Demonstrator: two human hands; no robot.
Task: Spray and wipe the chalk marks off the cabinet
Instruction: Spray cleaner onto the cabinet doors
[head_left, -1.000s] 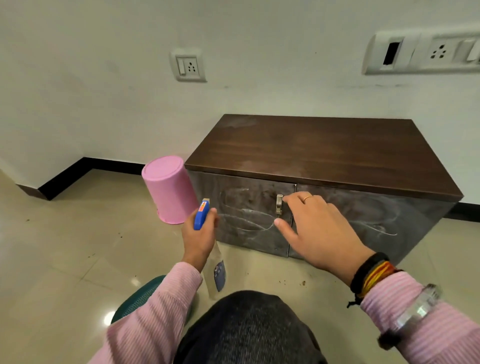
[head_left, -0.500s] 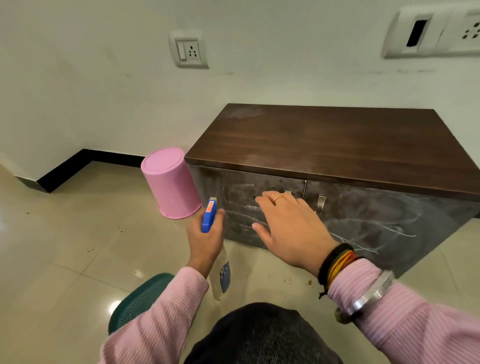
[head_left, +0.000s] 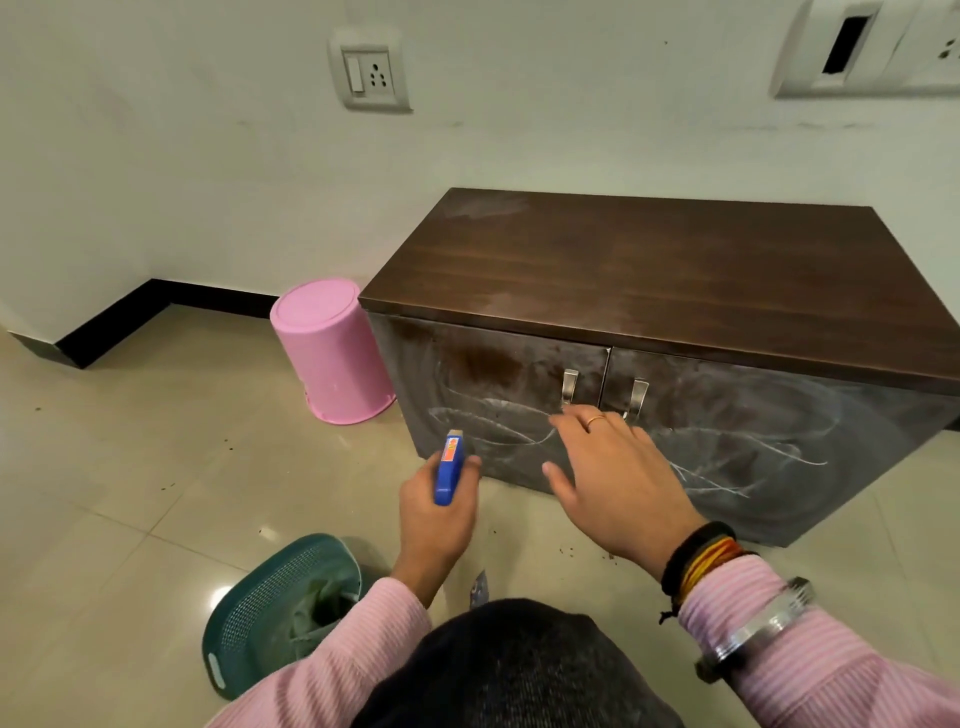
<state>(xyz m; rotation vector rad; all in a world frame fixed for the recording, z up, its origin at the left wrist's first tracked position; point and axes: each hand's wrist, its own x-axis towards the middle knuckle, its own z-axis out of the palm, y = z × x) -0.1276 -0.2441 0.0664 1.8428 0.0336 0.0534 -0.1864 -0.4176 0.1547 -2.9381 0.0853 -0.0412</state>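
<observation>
spray bottle (head_left: 450, 466) sits in our left hand (head_left: 439, 519), fingers curled round its neck, blue nozzle head sticking up above the fist and aimed toward the cabinet (head_left: 649, 291). bottle body hangs below the hand, mostly hidden; only a scrap of label shows near our knee. our right hand (head_left: 618, 478) is open, fingers spread and loose, holding nothing, just in front of the left door below the two metal handles (head_left: 569, 385); we cannot tell if the fingertips touch the door. chalk marks (head_left: 493, 421) run as white loops and scribbles across both dark door fronts, left door and right door alike, so the marks lie just ahead of the nozzle and under and either side of the right hand. cabinet top is brown wood with faint pale smears. pink bucket (head_left: 332, 353) stands upside down on the floor, just beside the cabinet's left side. green basket (head_left: 270, 608) with a cloth in it lies by our left sleeve.
</observation>
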